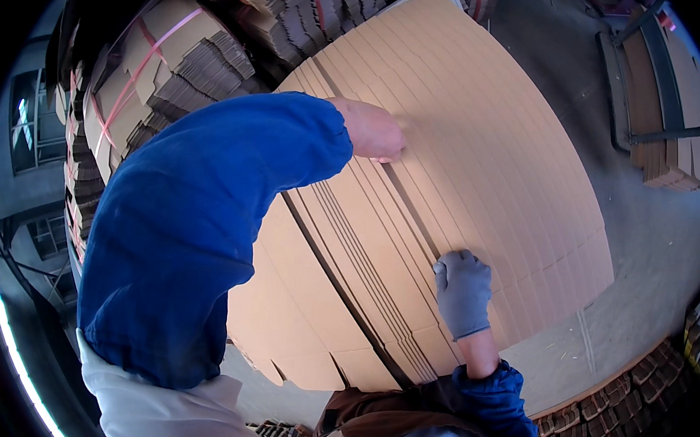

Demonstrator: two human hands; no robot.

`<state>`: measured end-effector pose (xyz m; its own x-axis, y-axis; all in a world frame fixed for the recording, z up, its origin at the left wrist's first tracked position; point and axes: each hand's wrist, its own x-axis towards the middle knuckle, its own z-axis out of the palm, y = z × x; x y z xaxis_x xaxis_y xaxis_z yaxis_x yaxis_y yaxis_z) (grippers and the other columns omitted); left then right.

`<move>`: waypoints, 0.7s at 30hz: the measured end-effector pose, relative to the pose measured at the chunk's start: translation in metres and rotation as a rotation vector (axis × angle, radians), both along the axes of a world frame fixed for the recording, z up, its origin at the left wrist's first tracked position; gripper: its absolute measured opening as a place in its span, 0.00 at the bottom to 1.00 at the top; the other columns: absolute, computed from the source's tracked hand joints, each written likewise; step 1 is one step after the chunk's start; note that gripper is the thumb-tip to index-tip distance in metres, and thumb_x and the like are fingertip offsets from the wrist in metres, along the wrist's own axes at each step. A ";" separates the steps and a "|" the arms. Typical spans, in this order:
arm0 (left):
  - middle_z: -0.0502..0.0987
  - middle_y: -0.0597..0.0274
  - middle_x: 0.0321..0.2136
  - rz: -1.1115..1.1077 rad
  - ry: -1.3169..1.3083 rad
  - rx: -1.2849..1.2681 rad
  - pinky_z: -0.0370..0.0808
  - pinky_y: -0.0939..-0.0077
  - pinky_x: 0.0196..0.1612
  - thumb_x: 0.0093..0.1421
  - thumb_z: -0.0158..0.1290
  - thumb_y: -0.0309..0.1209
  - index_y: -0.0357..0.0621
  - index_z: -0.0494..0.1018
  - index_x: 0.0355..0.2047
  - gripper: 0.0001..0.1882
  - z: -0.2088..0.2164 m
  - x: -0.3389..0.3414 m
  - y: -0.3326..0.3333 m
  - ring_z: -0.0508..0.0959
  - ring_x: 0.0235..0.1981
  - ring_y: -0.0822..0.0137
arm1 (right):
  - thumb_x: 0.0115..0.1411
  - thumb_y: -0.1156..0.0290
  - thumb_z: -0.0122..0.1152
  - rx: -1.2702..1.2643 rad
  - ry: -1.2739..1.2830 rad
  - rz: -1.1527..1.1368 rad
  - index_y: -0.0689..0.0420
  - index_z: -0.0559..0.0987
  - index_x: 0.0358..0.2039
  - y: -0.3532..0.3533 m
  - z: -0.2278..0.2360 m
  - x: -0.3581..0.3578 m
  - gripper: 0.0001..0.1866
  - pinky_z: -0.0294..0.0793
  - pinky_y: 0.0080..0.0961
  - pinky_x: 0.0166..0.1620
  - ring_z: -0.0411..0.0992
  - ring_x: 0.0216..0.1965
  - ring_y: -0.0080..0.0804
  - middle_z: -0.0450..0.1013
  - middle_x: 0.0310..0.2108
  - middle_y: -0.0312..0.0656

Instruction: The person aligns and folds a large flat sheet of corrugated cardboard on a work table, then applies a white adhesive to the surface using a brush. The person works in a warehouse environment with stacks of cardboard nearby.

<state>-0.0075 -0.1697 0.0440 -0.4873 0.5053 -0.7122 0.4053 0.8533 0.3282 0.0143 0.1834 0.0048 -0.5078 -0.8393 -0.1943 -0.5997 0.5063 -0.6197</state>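
Note:
A broad fan of overlapping flat brown cardboard sheets [518, 182] spreads out in front of me. My left hand [374, 130], bare below a blue sleeve, is closed at a sheet edge in the upper middle, its fingertips mostly hidden. Nearer to me, my right hand [462, 288] wears a grey glove. Its fingers are curled in a fist on the same line of edges. Between and left of the hands, several sheet edges lie close together, with a wider dark gap farther left.
Strapped bundles of cut cardboard [185, 59] stand at the far left, with more stacks [303, 11] behind the sheets. On the right, a metal-framed cart [657, 83] holds upright cardboard above the grey floor [643, 230]. Further cardboard stacks [622, 398] sit at the lower right.

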 end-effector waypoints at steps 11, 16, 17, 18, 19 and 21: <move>0.76 0.60 0.47 0.333 0.617 -0.187 0.67 0.48 0.64 0.62 0.54 0.32 0.46 0.77 0.43 0.10 0.022 0.051 0.038 0.74 0.56 0.59 | 0.61 0.62 0.62 0.112 0.125 0.000 0.51 0.78 0.32 -0.001 -0.010 0.003 0.07 0.70 0.41 0.38 0.76 0.34 0.42 0.74 0.32 0.41; 0.62 0.56 0.67 0.891 0.606 -0.206 0.52 0.37 0.70 0.60 0.60 0.46 0.48 0.68 0.63 0.33 0.012 0.146 0.127 0.58 0.71 0.54 | 0.63 0.62 0.60 0.128 0.048 0.035 0.52 0.78 0.33 -0.004 -0.003 0.006 0.08 0.71 0.41 0.38 0.76 0.35 0.44 0.75 0.33 0.43; 0.59 0.55 0.69 0.945 0.588 -0.181 0.52 0.36 0.70 0.60 0.60 0.48 0.48 0.66 0.65 0.36 0.010 0.150 0.138 0.55 0.72 0.54 | 0.63 0.62 0.60 0.122 0.055 0.041 0.52 0.78 0.33 -0.004 -0.001 0.005 0.08 0.71 0.41 0.38 0.77 0.36 0.44 0.75 0.33 0.44; 0.57 0.55 0.70 0.997 0.569 -0.155 0.52 0.36 0.70 0.60 0.60 0.50 0.48 0.64 0.66 0.38 0.008 0.151 0.141 0.53 0.73 0.53 | 0.64 0.62 0.60 0.111 0.049 0.033 0.52 0.78 0.33 -0.006 0.000 0.005 0.08 0.71 0.42 0.39 0.77 0.36 0.45 0.75 0.34 0.44; 0.55 0.55 0.71 0.994 0.568 -0.177 0.52 0.36 0.70 0.60 0.60 0.50 0.48 0.62 0.67 0.40 0.007 0.151 0.139 0.52 0.74 0.52 | 0.64 0.62 0.60 0.099 0.041 0.024 0.53 0.78 0.33 -0.008 0.001 0.005 0.08 0.71 0.44 0.39 0.76 0.36 0.45 0.75 0.34 0.45; 0.52 0.55 0.72 0.998 0.540 -0.177 0.52 0.35 0.70 0.60 0.60 0.52 0.48 0.59 0.69 0.42 -0.004 0.149 0.145 0.49 0.75 0.51 | 0.64 0.63 0.59 0.071 0.023 -0.013 0.53 0.78 0.34 -0.001 0.000 0.006 0.08 0.72 0.45 0.40 0.76 0.36 0.47 0.76 0.35 0.46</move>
<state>0.1415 -0.0242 0.0402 -0.8781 -0.3639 -0.3106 -0.4259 0.8903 0.1610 0.0200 0.1826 0.0046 -0.5233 -0.8172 -0.2414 -0.6066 0.5562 -0.5680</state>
